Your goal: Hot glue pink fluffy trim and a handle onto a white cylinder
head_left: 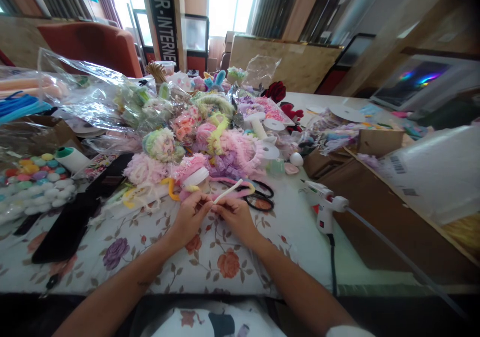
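Both my hands meet over the floral tablecloth [210, 262] near the table's middle. My left hand [191, 216] is closed in a pinch on one end of a thin white fuzzy stick [228, 191]. My right hand [237, 215] pinches the same stick just beside it, and the stick's free end slants up and to the right. Just beyond my fingers lie a yellow fuzzy stick [170, 189], a pink one and black rings [261, 203].
A heap of pastel lace flowers [210, 142] and bagged craft goods fills the table's middle and back. A white glue gun [325, 209] with its cord stands at the right beside cardboard boxes [375, 212]. Coloured pompoms [33, 179] and a black strip [75, 217] lie left.
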Motion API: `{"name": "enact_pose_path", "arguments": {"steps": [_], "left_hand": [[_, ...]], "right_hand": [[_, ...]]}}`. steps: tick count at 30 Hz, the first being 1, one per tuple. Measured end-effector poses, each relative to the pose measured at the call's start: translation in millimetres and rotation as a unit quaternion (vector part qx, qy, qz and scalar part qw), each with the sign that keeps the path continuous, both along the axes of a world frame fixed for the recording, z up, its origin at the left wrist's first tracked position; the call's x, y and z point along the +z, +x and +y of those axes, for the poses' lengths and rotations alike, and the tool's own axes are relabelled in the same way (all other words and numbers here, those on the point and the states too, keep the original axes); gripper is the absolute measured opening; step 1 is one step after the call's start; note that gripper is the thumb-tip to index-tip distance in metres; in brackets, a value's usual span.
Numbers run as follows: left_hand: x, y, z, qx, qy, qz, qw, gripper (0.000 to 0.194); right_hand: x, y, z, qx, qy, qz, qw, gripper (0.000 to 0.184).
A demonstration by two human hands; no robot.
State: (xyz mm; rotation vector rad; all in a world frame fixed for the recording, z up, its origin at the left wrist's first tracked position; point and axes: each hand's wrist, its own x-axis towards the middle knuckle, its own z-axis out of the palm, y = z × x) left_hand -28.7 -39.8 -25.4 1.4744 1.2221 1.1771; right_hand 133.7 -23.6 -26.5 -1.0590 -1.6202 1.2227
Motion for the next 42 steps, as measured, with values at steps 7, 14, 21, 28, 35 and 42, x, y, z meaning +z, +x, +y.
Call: {"name": "enact_pose_path", "arguments": {"steps": [7, 14, 21, 28, 35, 42], "left_hand": [[-4.2, -1, 5, -0.010, -0.073, -0.118, 0.990, 0.035], [-3.8, -1, 3, 0.012, 0.016, -0.081, 0.997, 0.019], [-1.5, -8, 6, 0.086, 0.020, -0.079, 0.993, 0.015], [1.4, -7, 6, 0.017, -0.083, -0.156, 0.984, 0.022], [1.1, -9, 9, 0.025, -0.143, -0.227, 0.963, 0.021], [7.3, -9, 10, 0.034, -0.199, -0.371, 0.906, 0.023]], "right_hand": [[8.2, 0, 1, 0.028, -0.001, 0.030, 0.999, 0.041], [0.6, -5, -3, 0.025, -0.029, 0.047, 0.998, 0.033], [5.5, 34, 17, -0.102, 0.111, -0.140, 0.979, 0.020], [2.5, 111, 38, -0.170, 0.138, -0.346, 0.912, 0.017], [15.5, 106, 43, -0.034, 0.134, -0.473, 0.870, 0.005], [72.9, 117, 2, -0.062, 0.102, -0.655, 0.746, 0.008]]}}
